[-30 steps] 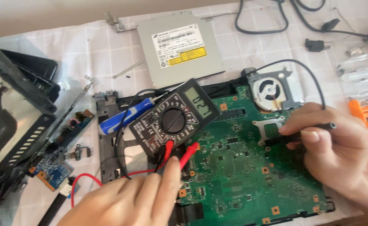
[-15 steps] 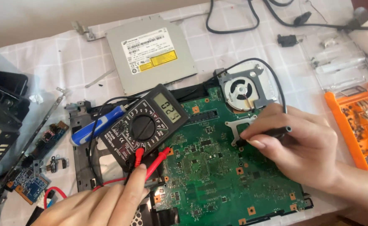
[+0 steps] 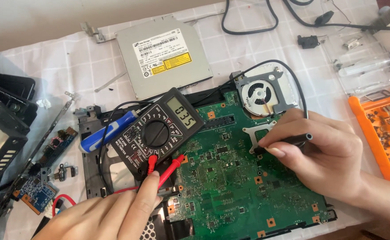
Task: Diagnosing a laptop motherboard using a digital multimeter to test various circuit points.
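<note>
On the green laptop motherboard [image 3: 248,186] we see our right hand [image 3: 323,155] gripping the black probe [image 3: 288,141] at the same spot as a second ago, our left hand [image 3: 110,213] pinching the red probe [image 3: 170,171], the multimeter [image 3: 159,131] now showing a reading.

A white checked tablecloth [image 3: 61,62] carries a silver optical drive [image 3: 164,55], black cable [image 3: 248,26] and, apparently, an orange bit case [image 3: 381,129].

Matt black plastic multimeter [image 3: 159,133]; glossy green circuit board [image 3: 243,186]; brushed metal drive [image 3: 164,55]; checked cloth [image 3: 61,66].
</note>
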